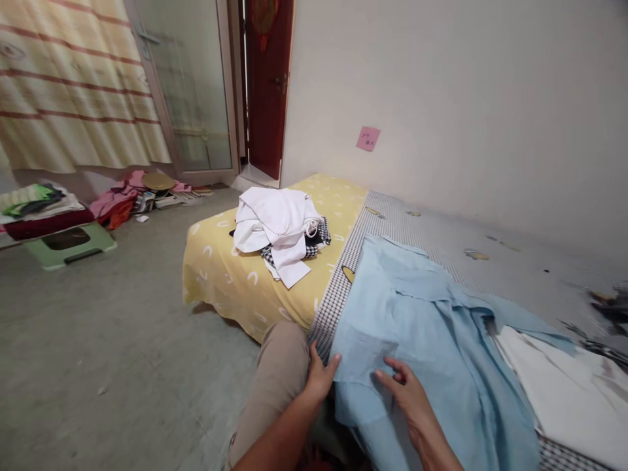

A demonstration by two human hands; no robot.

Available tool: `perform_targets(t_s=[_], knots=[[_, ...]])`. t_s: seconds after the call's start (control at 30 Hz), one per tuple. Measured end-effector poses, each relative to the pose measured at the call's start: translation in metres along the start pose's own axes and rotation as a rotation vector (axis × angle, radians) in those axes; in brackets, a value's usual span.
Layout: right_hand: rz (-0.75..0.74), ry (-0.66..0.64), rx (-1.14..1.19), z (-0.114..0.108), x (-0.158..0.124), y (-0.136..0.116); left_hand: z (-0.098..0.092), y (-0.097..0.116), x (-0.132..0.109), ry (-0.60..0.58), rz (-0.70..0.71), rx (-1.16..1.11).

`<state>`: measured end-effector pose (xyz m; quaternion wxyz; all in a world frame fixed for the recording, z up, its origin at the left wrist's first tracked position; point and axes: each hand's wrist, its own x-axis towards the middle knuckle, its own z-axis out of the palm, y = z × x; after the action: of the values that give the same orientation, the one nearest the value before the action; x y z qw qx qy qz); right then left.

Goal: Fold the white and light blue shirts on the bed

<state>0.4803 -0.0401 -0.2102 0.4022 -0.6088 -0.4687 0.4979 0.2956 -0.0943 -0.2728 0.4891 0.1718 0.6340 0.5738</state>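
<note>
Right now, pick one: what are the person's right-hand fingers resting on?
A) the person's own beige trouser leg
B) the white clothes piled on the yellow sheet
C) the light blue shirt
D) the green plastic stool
C. The right hand lies with its fingers on the light blue shirt, which is spread out in front of the person.
</note>
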Motion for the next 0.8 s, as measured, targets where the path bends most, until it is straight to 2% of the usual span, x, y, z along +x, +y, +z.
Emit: perform_targets(t_s=[0.1,0.13,0.2,0.33,0.47,0.57,0.8], knots=[[-0.117,0.229,-0.117,0.004,0.006,0.001,0.006,0.004,0.008,-0.056,0.013,-0.052],[-0.112,0.248,-0.087,0.005,0.005,0.000,0.007,0.004,0.007,-0.093,0.010,-0.078],[-0.028,0.161,0.030,0.007,-0.001,-0.002,0.006,0.004,0.001,-0.176,-0.005,-0.135],[0.197,-0.199,0.175,0.011,-0.019,-0.014,0.001,0.010,-0.016,-0.311,-0.031,-0.280],[0.336,-0.442,0.237,0.016,-0.033,-0.029,-0.004,0.023,-0.025,-0.389,-0.217,-0.498],[0.346,-0.472,0.383,0.018,-0.038,-0.033,-0.005,0.031,-0.030,-0.339,-0.300,-0.593],[0.437,-0.461,0.538,0.037,-0.046,-0.026,-0.010,0.044,-0.042,-0.306,-0.291,-0.723]])
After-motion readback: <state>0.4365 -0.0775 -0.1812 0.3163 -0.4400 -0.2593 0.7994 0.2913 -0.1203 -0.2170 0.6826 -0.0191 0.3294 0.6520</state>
